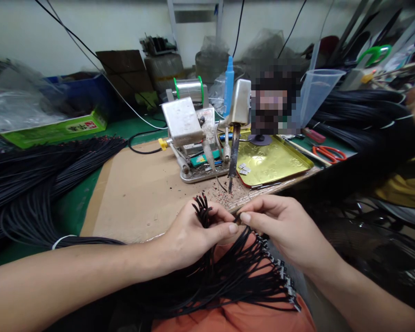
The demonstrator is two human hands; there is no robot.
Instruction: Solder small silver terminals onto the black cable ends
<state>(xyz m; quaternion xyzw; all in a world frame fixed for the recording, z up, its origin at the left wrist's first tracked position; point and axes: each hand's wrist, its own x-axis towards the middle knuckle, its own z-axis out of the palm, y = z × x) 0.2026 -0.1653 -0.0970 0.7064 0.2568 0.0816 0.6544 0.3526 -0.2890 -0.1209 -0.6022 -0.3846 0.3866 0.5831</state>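
Wires: a bunch of thin black wires [228, 272] fans out over the lap, closest to the camera, and its top ends poke up out of the left fist.
Left hand: left hand [193, 233] is closed tight around the bunch, just under the wire tips.
Right hand: right hand [279, 226] pinches one wire end between thumb and finger, right beside the left thumb.
Iron: a soldering iron [234, 157] points down just past the hands.
Tray: a gold tray [279, 161] sits to its right.
Scissors: red scissors [330, 153] lie beyond the tray.
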